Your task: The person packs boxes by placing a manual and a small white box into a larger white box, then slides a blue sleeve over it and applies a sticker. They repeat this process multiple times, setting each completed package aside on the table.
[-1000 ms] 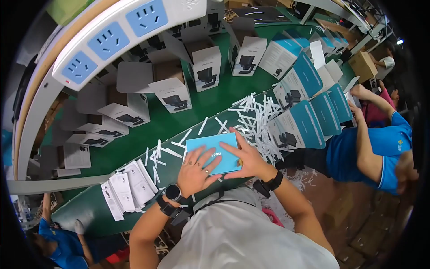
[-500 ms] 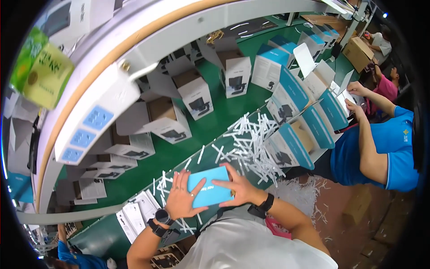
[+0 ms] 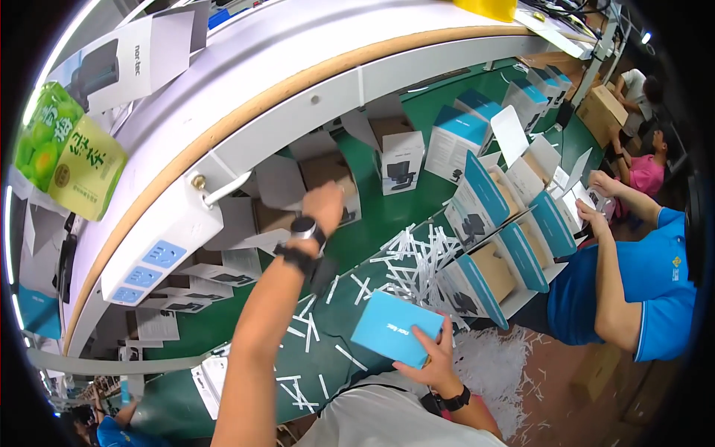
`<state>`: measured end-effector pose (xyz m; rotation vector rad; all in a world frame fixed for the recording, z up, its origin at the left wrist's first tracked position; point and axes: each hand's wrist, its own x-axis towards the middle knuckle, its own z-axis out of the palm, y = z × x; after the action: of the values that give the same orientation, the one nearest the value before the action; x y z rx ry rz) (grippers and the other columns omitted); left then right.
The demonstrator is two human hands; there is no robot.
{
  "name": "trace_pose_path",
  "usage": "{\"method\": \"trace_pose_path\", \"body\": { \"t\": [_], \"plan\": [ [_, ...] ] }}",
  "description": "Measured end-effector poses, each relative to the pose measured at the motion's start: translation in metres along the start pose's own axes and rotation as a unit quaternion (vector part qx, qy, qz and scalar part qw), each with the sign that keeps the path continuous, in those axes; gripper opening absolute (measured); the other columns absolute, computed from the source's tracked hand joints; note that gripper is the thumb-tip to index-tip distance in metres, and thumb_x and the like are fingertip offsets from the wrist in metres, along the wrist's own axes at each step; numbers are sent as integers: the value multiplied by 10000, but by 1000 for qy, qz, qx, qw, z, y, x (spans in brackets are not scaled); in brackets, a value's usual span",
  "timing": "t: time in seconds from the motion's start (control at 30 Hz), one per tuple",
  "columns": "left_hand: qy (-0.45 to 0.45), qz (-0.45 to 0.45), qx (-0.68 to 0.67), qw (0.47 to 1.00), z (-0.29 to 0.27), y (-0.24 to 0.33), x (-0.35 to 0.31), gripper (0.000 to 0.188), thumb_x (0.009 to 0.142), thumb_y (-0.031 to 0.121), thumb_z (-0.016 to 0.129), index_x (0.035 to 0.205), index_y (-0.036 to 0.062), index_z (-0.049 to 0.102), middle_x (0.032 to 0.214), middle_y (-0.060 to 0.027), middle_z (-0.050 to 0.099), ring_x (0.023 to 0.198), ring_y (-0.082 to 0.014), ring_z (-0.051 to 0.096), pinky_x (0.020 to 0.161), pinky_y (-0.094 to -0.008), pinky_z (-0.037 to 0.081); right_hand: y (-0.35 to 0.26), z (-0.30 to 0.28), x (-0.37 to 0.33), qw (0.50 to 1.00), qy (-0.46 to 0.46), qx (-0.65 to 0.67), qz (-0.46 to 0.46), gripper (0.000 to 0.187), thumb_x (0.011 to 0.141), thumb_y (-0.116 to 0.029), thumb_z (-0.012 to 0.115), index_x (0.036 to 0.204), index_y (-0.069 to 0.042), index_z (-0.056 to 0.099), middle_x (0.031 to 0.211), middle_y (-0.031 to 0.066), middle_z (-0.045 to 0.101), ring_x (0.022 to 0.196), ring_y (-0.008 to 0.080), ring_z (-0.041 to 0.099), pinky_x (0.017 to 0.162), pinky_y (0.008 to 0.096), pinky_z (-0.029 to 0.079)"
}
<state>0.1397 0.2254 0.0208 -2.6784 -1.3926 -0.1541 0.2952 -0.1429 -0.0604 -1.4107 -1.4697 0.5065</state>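
Blue box [image 3: 387,322], one, two hands [image 3: 437,363] [image 3: 322,205], the right one holding it

Has small box [image 3: 391,324] in right hand [image 3: 439,370], before paper strips [image 3: 422,257] on table [image 3: 342,320], with power strip [image 3: 160,261] at left, open cartons [image 3: 493,270] at right.

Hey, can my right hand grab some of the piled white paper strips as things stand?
Probably not easily: your right hand is holding the blue box, which seems to sit partly between it and the white paper strips.
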Motion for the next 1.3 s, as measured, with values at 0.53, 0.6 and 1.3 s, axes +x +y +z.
{"method": "trace_pose_path", "body": {
  "t": [0.53,0.6,1.3],
  "plan": [
    [60,29,-119,991,-70,22,-407,396,707,104,656,1085,166,756,1031,15,646,1163,-242,573,1114,-535,369,10,100,170,978,185,-99,-15,762,703,-298,897,1366,-79,593,1495,335,353,1393,467,371,1141,486,328],
    [78,17,-103,991,-64,35,-408,352,718,127,653,1055,152,752,1025,1,645,1181,-247,571,1127,-537,366,25,142,233,977,198,-80,-29,721,750,-332,883,1353,-66,592,1458,329,383,1339,471,412,1120,476,348],
    [41,-609,49,791,106,-129,-561,384,836,322,725,1105,49,708,1129,-148,624,1052,-376,606,838,-497,520,20,99,65,951,-232,145,143,490,866,-224,789,1257,-6,590,1063,41,687,853,144,633,746,299,525]
  ]
}}
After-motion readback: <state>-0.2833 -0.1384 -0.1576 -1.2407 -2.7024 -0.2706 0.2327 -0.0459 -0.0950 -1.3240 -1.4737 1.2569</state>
